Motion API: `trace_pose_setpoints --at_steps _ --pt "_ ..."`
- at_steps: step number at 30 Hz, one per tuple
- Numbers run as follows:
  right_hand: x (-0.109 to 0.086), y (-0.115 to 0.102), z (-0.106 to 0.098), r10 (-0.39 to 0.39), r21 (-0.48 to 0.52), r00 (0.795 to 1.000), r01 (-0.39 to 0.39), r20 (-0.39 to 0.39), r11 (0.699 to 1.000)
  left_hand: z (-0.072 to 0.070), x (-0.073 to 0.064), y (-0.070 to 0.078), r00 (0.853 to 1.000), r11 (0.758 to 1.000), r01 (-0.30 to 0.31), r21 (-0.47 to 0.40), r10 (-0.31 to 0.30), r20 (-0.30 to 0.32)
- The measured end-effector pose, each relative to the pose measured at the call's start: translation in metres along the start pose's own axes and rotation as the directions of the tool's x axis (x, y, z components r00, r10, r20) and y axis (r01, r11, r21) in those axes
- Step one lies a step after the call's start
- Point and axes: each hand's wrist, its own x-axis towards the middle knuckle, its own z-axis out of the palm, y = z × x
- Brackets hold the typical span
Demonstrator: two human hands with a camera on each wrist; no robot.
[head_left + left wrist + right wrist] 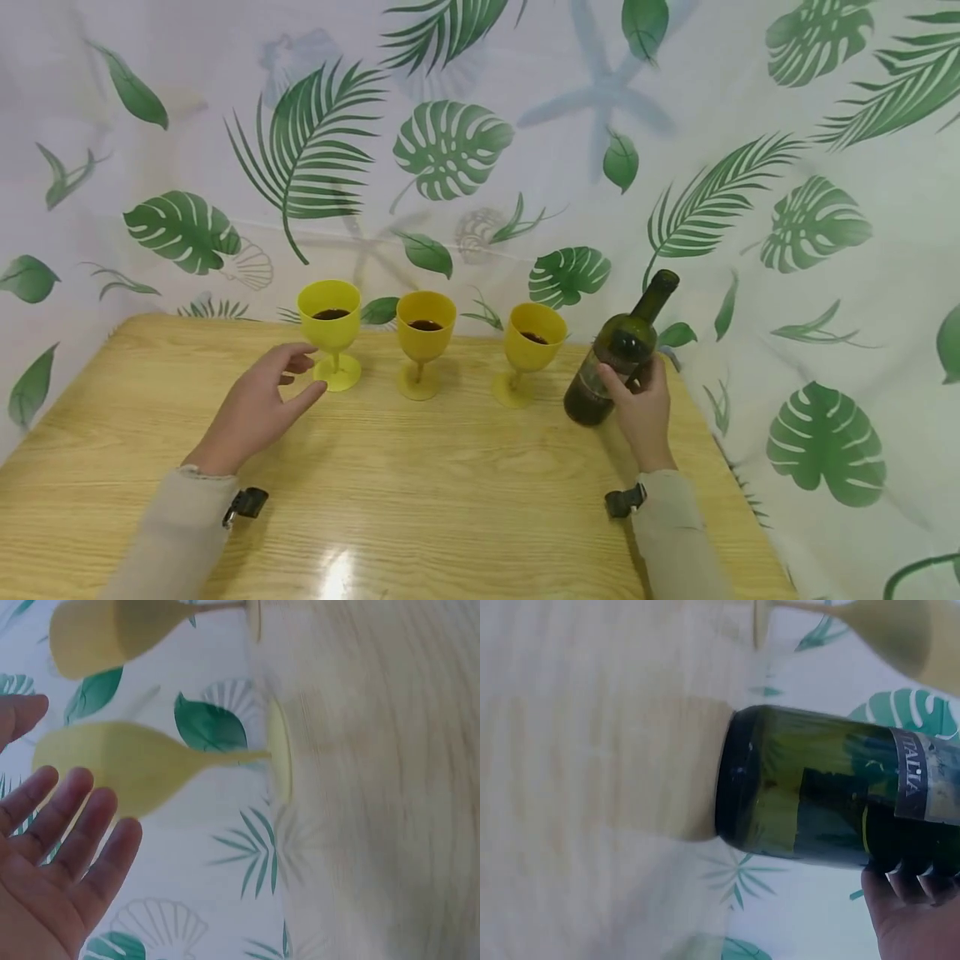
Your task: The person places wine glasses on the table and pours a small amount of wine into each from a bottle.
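Three yellow plastic goblets with dark liquid in them stand in a row near the table's far edge: a bright yellow left goblet, a deeper yellow middle goblet and a similar right goblet. Beside the left goblet, my left hand has its fingers and thumb spread, holding nothing; in the left wrist view the fingertips overlap the bowl. My right hand grips a green glass wine bottle around its labelled body, to the right of the row. The bottle leans to the right, its base low over the table, dark liquid inside.
The light wood table carries the goblets. Behind and to the right hangs a white cloth printed with green leaves, close to the table's far and right edges. Each wrist wears a black strap.
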Motion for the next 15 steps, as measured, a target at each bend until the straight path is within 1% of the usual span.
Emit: trace_pose_setpoints --at_steps 2,5,11,13,15 --pt "0.006 0.002 -0.002 -0.008 -0.01 1.0 0.008 0.005 1.0 -0.004 0.0 -0.004 0.999 0.999 0.017 0.049 -0.015 -0.028" --pt "0.014 0.005 -0.005 -0.014 -0.027 1.0 0.014 0.005 1.0 -0.008 0.0 -0.008 0.998 0.995 0.042 0.089 -0.037 -0.052" --pt "0.026 0.011 -0.004 0.001 -0.007 1.0 -0.001 0.025 1.0 -0.013 0.001 -0.014 0.994 0.993 0.071 0.09 -0.063 -0.088" --pt "0.028 0.01 -0.005 0.002 -0.008 0.999 -0.002 0.034 1.0 -0.014 0.001 -0.014 0.993 0.993 0.072 0.09 -0.063 -0.099" --pt "0.025 0.006 -0.007 0.002 -0.013 1.0 -0.002 0.027 1.0 -0.015 0.002 -0.014 0.992 0.994 0.069 0.089 -0.06 -0.108"
